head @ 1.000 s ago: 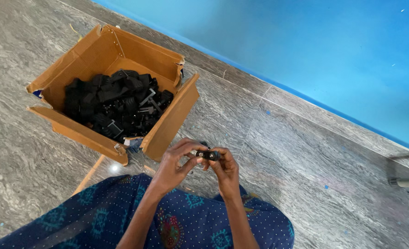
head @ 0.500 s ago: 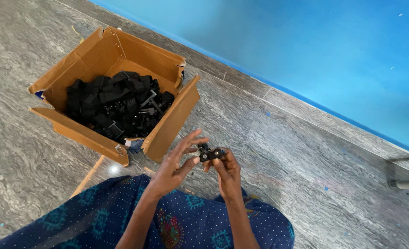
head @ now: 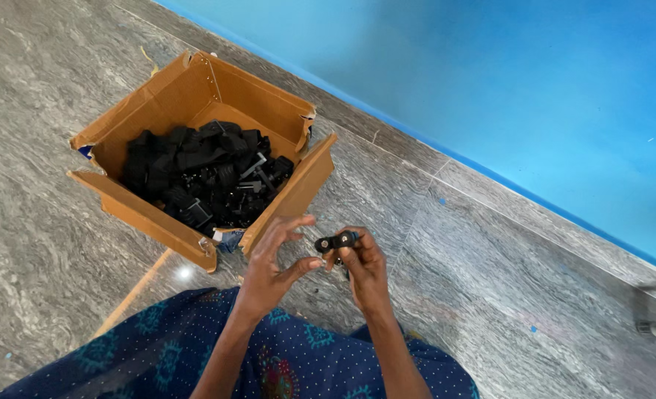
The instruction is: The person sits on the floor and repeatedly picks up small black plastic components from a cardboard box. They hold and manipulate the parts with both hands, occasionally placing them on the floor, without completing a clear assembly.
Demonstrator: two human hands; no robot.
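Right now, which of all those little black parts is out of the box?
The small black part pinched in the right hand, by the left hand. The other black parts lie heaped inside the open cardboard box.

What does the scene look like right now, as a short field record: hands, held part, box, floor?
Right hand: pinches a small black part at its fingertips.
Left hand: fingers spread, thumb tip close to the part; contact unclear.
Box: open cardboard box on the floor, flaps out, left of the hands.
Box contents: heap of black parts.
Floor: grey stone tiles beside a blue wall.

Left hand (head: pixel 272 262) fingers spread, right hand (head: pixel 361 266) pinched closed
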